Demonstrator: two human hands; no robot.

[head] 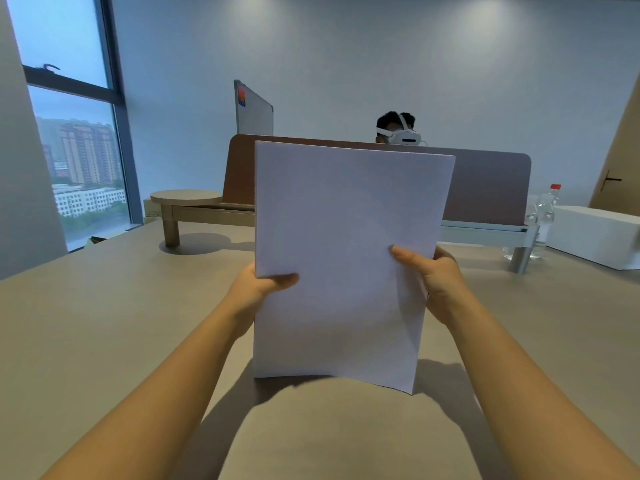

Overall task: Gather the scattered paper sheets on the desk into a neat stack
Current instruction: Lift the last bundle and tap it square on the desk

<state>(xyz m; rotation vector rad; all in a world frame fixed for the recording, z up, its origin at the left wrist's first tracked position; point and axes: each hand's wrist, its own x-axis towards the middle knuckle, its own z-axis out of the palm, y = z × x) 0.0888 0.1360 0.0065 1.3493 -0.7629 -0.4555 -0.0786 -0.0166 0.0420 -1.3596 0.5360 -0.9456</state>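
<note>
While both hands grip it, paper stack (341,258) upright, long axis vertical

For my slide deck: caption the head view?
Both hands, left and right, hold the paper stack upright above the desk.

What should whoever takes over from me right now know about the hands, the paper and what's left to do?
Left hand: grips the left edge of the paper stack, thumb on the front.
Right hand: grips the right edge the same way.
Stack: held upright over the desk; its bottom right corner sags lower than the left. Whether it touches the desk cannot be told.
Done: the sheets are gathered; no loose sheets show on the desk.
Left: square the edges, likely by tapping the bottom on the desk, then lay the stack flat.
</note>
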